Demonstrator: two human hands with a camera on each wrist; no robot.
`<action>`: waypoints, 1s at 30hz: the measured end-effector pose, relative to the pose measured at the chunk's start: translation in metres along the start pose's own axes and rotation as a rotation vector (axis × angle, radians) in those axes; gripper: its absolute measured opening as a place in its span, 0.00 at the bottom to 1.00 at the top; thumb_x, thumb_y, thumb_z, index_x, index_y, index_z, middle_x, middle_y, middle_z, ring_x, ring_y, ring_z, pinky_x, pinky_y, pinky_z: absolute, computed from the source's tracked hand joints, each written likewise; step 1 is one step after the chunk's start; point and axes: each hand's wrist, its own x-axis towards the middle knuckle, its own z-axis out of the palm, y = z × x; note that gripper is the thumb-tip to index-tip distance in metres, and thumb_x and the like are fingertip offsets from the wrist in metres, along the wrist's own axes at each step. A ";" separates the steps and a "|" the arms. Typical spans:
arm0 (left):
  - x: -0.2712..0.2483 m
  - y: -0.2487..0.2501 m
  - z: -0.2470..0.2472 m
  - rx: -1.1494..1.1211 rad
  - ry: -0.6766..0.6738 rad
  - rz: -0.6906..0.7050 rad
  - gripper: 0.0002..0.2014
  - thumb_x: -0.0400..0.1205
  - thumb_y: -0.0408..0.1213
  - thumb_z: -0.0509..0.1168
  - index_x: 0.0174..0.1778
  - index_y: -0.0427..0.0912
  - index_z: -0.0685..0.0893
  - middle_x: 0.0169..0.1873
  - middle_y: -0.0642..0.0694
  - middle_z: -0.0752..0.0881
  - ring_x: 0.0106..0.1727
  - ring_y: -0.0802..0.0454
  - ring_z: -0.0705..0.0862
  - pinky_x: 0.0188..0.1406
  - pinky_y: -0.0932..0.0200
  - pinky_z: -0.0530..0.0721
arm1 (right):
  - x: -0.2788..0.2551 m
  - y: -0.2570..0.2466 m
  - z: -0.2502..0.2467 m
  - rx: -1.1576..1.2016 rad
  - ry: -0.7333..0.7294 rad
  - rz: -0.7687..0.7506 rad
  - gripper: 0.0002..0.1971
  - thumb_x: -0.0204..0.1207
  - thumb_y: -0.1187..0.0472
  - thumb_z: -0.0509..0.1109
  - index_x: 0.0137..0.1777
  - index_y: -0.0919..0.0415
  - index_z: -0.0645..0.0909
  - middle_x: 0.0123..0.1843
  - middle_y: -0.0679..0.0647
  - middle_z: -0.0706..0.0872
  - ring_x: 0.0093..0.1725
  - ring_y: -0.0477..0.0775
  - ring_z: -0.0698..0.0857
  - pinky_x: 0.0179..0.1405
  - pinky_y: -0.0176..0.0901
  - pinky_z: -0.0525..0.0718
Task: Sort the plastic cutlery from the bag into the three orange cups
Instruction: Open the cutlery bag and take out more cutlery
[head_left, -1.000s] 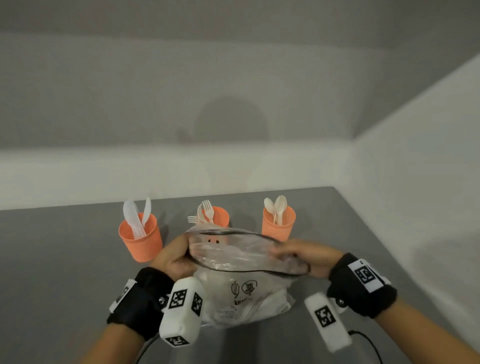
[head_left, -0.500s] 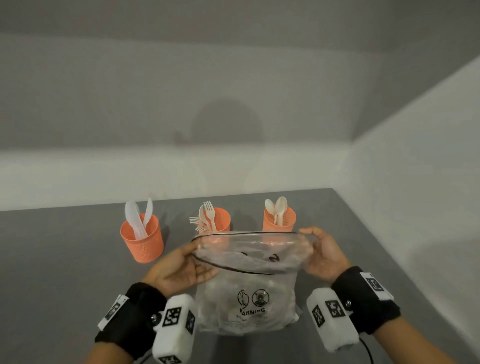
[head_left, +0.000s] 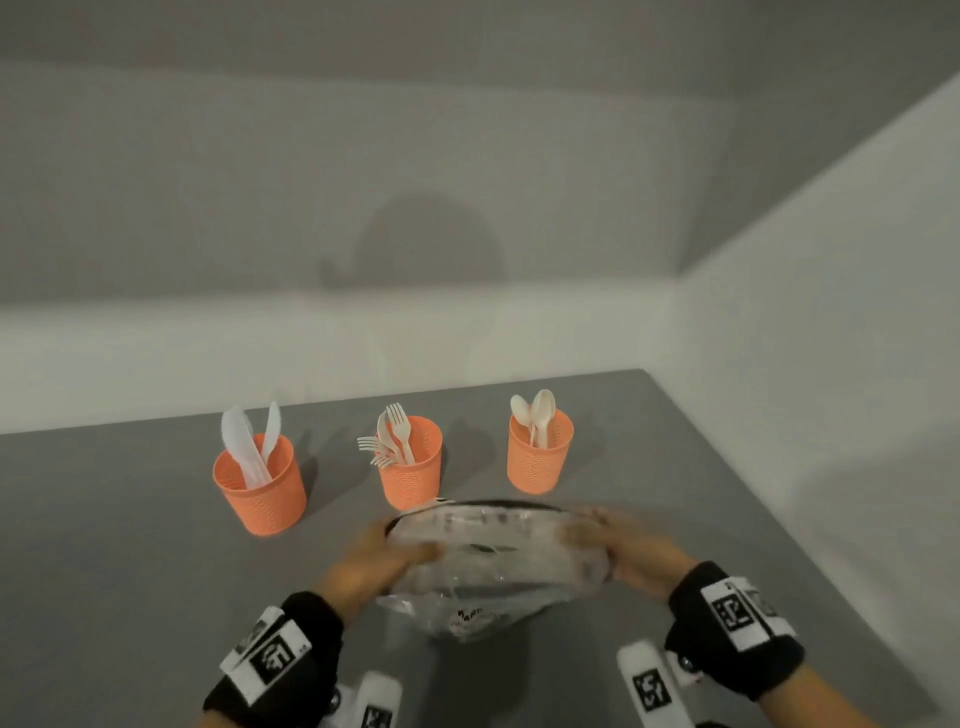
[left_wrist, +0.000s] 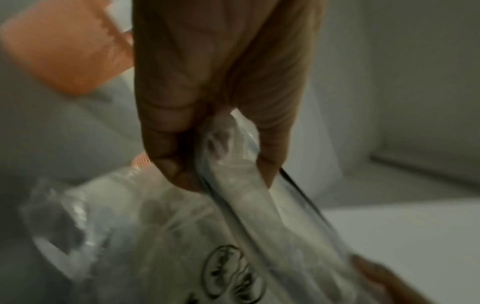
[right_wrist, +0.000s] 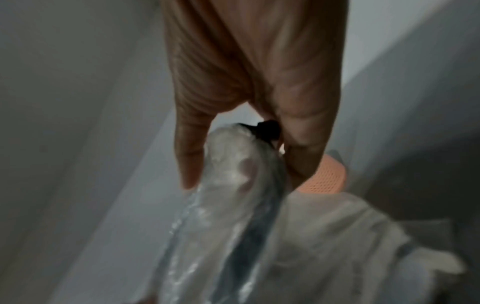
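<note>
In the lower middle of the head view, the person held a clear, crumpled plastic bag with a dark zip edge (head_left: 498, 556) between both hands, just above the grey counter (head_left: 130, 571). The left hand (head_left: 363, 566) gripped the left end of the bag's mouth; in the left wrist view its thumb and fingers (left_wrist: 168, 144) were closed together on the folded plastic. The right hand (head_left: 628, 556) gripped the right end, and in the right wrist view its fingers (right_wrist: 303, 144) pinched the bag near a small black zip slider (right_wrist: 269, 130). The bag was blurred, so what it contained could not be seen. Some black printed marks showed on its lower part.

Behind the bag, in the middle of the frame, three orange perforated plastic cups stood in a row on the counter, well apart from each other. The left orange cup (head_left: 262, 491) held white plastic knives (head_left: 244, 447). The middle orange cup (head_left: 413, 467), just behind the bag's edge, held cream plastic forks (head_left: 392, 436), a few of them leaning out over its left rim. The right orange cup (head_left: 540, 457) held cream plastic spoons (head_left: 537, 415). Both wrists wore black bands with square printed markers (head_left: 732, 613).
</note>
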 end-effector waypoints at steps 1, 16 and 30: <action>-0.002 -0.008 0.001 0.138 0.030 0.045 0.25 0.66 0.46 0.76 0.58 0.43 0.83 0.43 0.47 0.90 0.40 0.54 0.87 0.34 0.63 0.84 | 0.002 0.009 0.002 -0.115 0.003 0.040 0.21 0.60 0.59 0.81 0.55 0.59 0.85 0.49 0.56 0.90 0.43 0.50 0.88 0.41 0.42 0.89; -0.005 0.000 0.012 -1.082 0.059 -0.146 0.12 0.84 0.25 0.50 0.46 0.27 0.79 0.28 0.36 0.89 0.25 0.50 0.88 0.21 0.59 0.87 | 0.026 0.026 0.009 0.661 -0.062 -0.163 0.31 0.40 0.62 0.90 0.47 0.71 0.89 0.50 0.67 0.90 0.44 0.57 0.91 0.35 0.45 0.90; -0.026 -0.025 0.000 -0.785 -0.141 -0.169 0.24 0.75 0.51 0.58 0.41 0.35 0.91 0.39 0.36 0.90 0.35 0.44 0.90 0.34 0.50 0.90 | 0.020 0.029 0.014 0.316 0.006 0.199 0.21 0.72 0.56 0.62 0.19 0.59 0.83 0.17 0.52 0.81 0.15 0.46 0.79 0.15 0.31 0.76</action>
